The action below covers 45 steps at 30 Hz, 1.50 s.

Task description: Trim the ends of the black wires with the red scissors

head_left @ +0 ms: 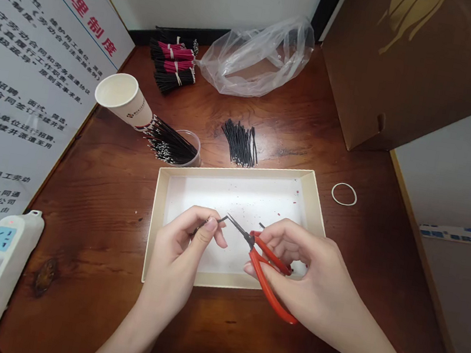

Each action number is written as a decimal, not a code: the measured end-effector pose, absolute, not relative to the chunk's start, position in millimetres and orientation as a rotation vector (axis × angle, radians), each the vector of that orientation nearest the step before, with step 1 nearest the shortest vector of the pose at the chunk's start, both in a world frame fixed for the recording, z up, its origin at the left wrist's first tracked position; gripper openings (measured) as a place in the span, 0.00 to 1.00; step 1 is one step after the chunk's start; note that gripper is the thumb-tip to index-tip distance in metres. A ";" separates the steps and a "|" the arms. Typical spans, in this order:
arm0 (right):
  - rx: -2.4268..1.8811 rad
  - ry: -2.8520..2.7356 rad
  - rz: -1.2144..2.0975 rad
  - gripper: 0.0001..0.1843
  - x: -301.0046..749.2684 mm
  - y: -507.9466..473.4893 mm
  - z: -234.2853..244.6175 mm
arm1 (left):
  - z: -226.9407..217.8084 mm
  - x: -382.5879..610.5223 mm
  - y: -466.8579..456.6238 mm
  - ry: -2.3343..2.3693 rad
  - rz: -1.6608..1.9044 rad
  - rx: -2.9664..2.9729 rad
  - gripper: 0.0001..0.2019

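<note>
Over the shallow box point(156, 223), my left hand point(181, 251) pinches a short black wire point(223, 219) between thumb and fingers, its end poking out to the right. My right hand point(306, 265) grips red-handled scissors point(263, 270), with fingers around the handles. The thin pointed blades reach left, their tips right beside the wire's end; whether they touch it I cannot tell. A small dark end point(261, 225) shows by my right fingers, perhaps another wire. Small dark and red scraps lie on the box's white floor.
Behind the box lie loose black wires point(240, 144). A clear plastic cup point(197, 149) of wires and a paper cup point(122, 99) stand left of them. Farther back are tied bundles point(175, 65) and a plastic bag point(258, 61). A rubber band point(344, 194) and power strip point(10, 260) flank the box.
</note>
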State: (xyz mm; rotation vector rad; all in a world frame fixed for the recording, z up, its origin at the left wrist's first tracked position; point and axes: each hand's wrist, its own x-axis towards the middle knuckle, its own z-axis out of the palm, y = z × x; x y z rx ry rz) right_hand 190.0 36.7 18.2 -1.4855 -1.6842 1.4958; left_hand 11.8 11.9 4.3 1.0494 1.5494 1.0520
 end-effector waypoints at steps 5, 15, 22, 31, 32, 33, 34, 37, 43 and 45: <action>-1.491 -1.687 1.488 0.08 189.6 37.5 19.2 | 4.0 11.7 11.2 1.542 1.056 1.044 0.10; -1.488 -1.711 1.460 0.05 194.1 37.0 20.1 | 4.8 11.9 11.8 1.538 1.044 1.052 0.11; -1.463 -1.709 1.456 0.10 192.1 36.7 19.1 | 4.4 11.0 11.0 1.550 1.037 1.071 0.12; -1.471 -1.722 1.467 0.05 192.4 36.1 17.1 | 4.7 11.5 11.5 1.549 1.029 1.082 0.12; -1.476 -1.721 1.468 0.04 192.7 35.7 17.4 | 4.8 11.3 11.4 1.550 1.029 1.084 0.12; -1.477 -1.719 1.470 0.04 192.9 35.5 17.8 | 5.0 11.2 11.2 1.549 1.030 1.086 0.12; -1.478 -1.714 1.471 0.04 193.2 35.4 18.1 | 5.0 11.0 11.1 1.549 1.032 1.086 0.12; -1.484 -1.692 1.483 0.06 193.6 35.7 18.8 | 4.9 10.8 10.9 1.554 1.028 1.090 0.12; -1.487 -1.715 1.467 0.05 194.9 36.0 18.6 | 4.1 11.0 11.2 1.551 1.020 1.094 0.12; -1.482 -1.727 1.457 0.05 195.3 35.9 18.2 | 4.1 11.0 11.1 1.552 1.021 1.094 0.12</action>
